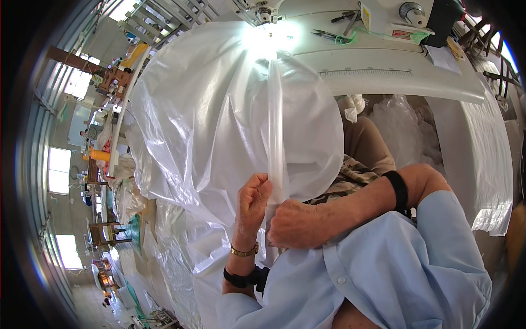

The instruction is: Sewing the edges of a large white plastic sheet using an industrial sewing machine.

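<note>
A large sheet of clear plastic film (219, 120) stretches from my hands up to a white sewing machine (378, 66) at the top. A folded seam strip (275, 126) runs straight down its middle. My left hand (252, 200) pinches the near end of this strip from the left, fingers curled on it. My right hand (296, 223) grips the same folded edge from the right, close against the left hand. A gold bracelet and a black band sit on my left wrist; a black band circles my right forearm.
Scissors (331, 36) and small tools lie on the machine's bed beside a bright lamp glare (268, 35). More plastic film (487, 164) hangs at the right and piles up at the lower left. Workbenches and windows stand far off at the left.
</note>
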Demonstrator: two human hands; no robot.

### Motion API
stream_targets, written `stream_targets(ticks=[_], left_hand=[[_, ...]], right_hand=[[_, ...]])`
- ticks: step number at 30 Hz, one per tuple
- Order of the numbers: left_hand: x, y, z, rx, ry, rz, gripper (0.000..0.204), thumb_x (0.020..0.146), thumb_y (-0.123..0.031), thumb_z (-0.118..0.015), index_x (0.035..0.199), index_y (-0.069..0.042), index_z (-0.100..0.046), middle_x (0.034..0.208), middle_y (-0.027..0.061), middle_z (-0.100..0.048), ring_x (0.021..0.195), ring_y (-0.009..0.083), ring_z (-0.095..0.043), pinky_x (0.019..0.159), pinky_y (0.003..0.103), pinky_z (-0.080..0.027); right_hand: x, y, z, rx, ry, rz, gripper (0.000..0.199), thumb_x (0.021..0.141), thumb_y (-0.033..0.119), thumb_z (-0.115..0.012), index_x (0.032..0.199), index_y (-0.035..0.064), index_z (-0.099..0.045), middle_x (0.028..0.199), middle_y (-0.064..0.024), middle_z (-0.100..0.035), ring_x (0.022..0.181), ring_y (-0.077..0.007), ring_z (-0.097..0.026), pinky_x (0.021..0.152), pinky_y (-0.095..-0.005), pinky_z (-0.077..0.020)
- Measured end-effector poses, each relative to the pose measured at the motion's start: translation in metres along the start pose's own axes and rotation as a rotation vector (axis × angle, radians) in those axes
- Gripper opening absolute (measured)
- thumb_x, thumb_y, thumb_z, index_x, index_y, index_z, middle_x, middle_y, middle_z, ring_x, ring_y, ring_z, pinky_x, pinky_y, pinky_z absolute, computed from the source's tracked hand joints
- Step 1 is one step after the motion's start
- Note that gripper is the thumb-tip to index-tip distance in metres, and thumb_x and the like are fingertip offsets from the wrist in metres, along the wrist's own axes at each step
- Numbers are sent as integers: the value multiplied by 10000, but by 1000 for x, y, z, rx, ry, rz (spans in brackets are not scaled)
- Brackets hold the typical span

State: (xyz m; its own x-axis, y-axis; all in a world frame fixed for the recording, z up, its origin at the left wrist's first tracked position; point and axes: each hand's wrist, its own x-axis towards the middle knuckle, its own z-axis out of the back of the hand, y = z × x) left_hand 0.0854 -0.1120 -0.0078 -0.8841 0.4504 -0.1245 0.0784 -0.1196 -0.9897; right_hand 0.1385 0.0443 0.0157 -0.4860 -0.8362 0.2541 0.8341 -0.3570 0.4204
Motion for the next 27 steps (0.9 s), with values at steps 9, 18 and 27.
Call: stream_targets(ticks=[9, 18, 27], left_hand=[[9, 5, 0, 205, -85, -133, 217, 974, -163, -624, 817, -18, -588, 672, -86, -465, 633, 6, -346, 541, 189, -278], [6, -17, 1, 316, -143, -142, 154, 907, -67, -668, 785, -6, -597, 613, -85, -470, 585, -2, -370, 500, 190, -308], [4, -34, -9, 502, -67, -236, 91, 891, -2, -642, 807, 3, -608, 652, -32, -581, 608, -6, -492, 546, 179, -404]], right_hand=[[-37, -35, 11, 25, -33, -74, 126, 817, 128, -612, 897, 45, -561, 616, -91, -595, 601, -298, -651, 523, -415, -493], [-139, -72, 14, -302, -176, -675, 137, 837, 87, -588, 964, 49, -551, 671, -116, -593, 625, -329, -632, 571, -414, -492], [-75, -48, 35, 82, -322, -162, 131, 837, 58, -656, 906, 28, -548, 752, -98, -564, 667, -327, -597, 589, -424, -480]])
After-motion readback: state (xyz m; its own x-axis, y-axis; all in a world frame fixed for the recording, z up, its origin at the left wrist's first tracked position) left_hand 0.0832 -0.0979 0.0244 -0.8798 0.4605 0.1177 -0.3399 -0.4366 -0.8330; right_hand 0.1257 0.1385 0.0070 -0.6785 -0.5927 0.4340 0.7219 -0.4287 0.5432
